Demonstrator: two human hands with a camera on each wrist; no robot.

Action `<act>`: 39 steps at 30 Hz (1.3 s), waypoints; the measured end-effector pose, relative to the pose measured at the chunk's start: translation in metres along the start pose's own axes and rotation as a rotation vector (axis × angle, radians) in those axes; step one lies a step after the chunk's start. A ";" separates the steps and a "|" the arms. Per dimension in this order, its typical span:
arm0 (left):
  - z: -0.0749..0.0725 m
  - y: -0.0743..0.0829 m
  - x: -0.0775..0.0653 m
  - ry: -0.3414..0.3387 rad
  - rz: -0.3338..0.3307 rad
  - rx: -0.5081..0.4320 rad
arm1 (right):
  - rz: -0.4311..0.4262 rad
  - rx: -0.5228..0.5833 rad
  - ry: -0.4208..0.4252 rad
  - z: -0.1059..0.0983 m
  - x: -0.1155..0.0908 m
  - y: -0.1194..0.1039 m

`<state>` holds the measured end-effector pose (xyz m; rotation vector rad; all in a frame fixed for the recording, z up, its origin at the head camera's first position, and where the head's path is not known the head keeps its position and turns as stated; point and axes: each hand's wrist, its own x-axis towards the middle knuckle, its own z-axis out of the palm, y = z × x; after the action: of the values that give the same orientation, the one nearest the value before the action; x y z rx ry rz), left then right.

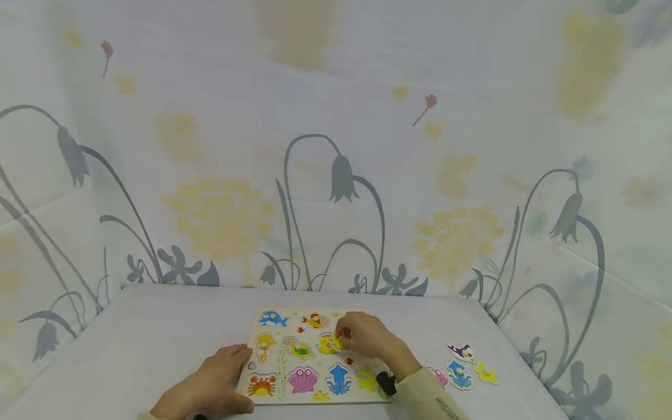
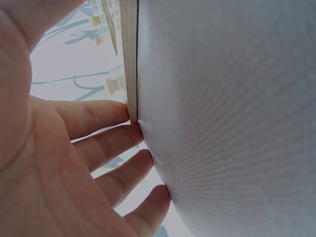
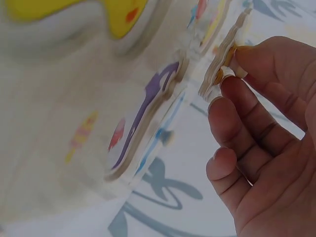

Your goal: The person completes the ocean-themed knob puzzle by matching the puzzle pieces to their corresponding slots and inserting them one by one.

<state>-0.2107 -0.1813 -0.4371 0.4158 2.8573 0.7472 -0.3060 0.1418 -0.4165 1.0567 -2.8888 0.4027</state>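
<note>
A wooden peg puzzle board [image 1: 274, 373] with printed sea animals lies on the table. Over its right half my right hand [image 1: 362, 335] pinches a small yellow puzzle piece [image 1: 338, 342] by its knob, right beside the printed yellow octopus [image 1: 326, 344]. The right wrist view shows this puzzle piece [image 3: 222, 59] edge-on, tilted, between thumb and fingertips. My left hand [image 1: 217, 376] rests at the board's left edge, thumb near the front corner. Its fingers [image 2: 98, 116] are extended, the fingertips against the board's side and the table.
Loose puzzle pieces lie right of the board: a purple one [image 1: 462, 352], a blue squid [image 1: 459, 376], a yellow star [image 1: 486, 373] and a pink piece [image 1: 440, 376] partly behind my right sleeve. Knobbed pieces such as a blue whale [image 1: 273, 318] and a turtle [image 1: 301, 350] sit on the board.
</note>
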 end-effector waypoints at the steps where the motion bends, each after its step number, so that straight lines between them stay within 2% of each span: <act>1: 0.000 0.000 0.001 0.004 0.006 0.005 | -0.003 -0.007 -0.004 0.001 0.002 -0.001; 5: 0.001 0.000 0.001 0.010 0.019 0.018 | -0.014 -0.031 -0.029 0.006 0.010 -0.005; 12: 0.000 0.000 0.002 0.004 -0.009 -0.013 | -0.013 -0.052 -0.055 0.009 0.019 -0.012; 15: 0.000 -0.002 0.002 0.008 -0.002 -0.014 | -0.021 -0.065 -0.062 0.008 0.022 -0.016; 26: 0.002 -0.002 0.004 0.004 0.012 -0.017 | 0.059 -0.075 -0.094 0.012 0.024 -0.021; 39: 0.001 0.001 0.001 0.002 0.013 -0.016 | 0.051 -0.050 -0.109 0.014 0.025 -0.020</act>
<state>-0.2113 -0.1799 -0.4372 0.4328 2.8513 0.7725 -0.3120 0.1075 -0.4220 1.0315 -3.0088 0.2817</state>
